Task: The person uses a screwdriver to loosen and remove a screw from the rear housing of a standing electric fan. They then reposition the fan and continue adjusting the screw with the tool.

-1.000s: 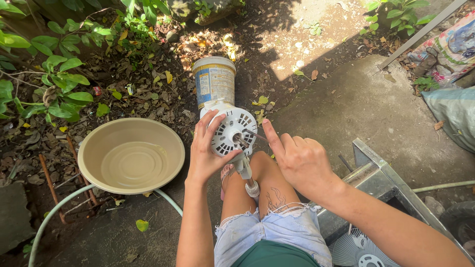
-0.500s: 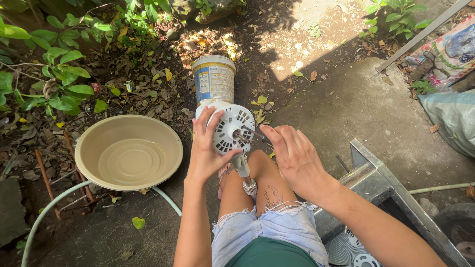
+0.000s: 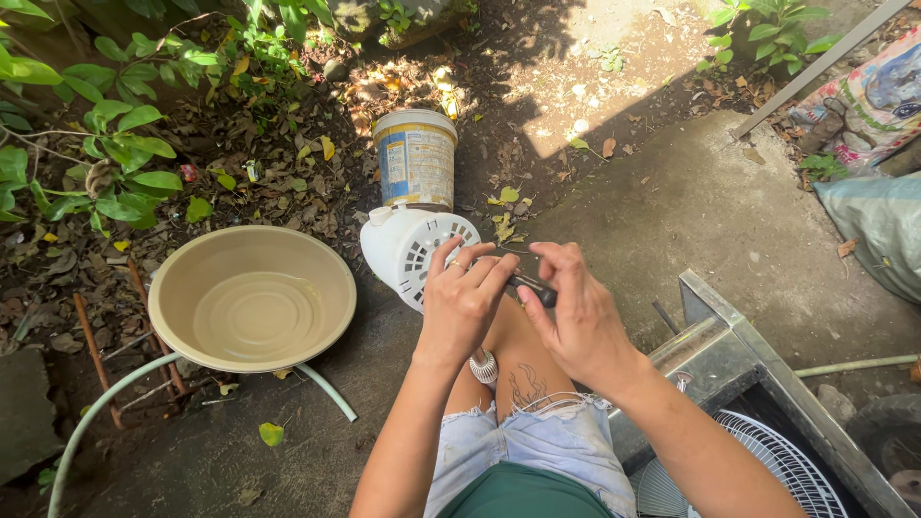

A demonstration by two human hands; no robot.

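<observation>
White plastic marks the fan motor housing (image 3: 414, 251), a vented drum resting against the person's knees, just in front of a lidded tub (image 3: 415, 159) that stands on the leaf-strewn ground. The left hand (image 3: 462, 305) lies over the housing's near edge with its fingers (image 3: 491, 273) curled and pressed together around one end of a small dark tool (image 3: 533, 286); the right hand (image 3: 576, 321) pinches the other end between thumb and fingers. Whether the tool is a screwdriver or a clip cannot be told, since both hands cover most of it. A ribbed plug (image 3: 484, 365) hangs below the left wrist between the knees. Judging by the grip, the step in hand looks like readying or fitting the tool before it meets the housing; the next move would likely call for steadying the drum with one hand and lining the tool's tip up with a fixing on the vented face. To the left sits a tan basin (image 3: 251, 297) holding a little water, with a pale hose (image 3: 324, 388) curving under it. A fan grille (image 3: 767, 465) lies in a metal frame (image 3: 729, 336) at lower right.
</observation>
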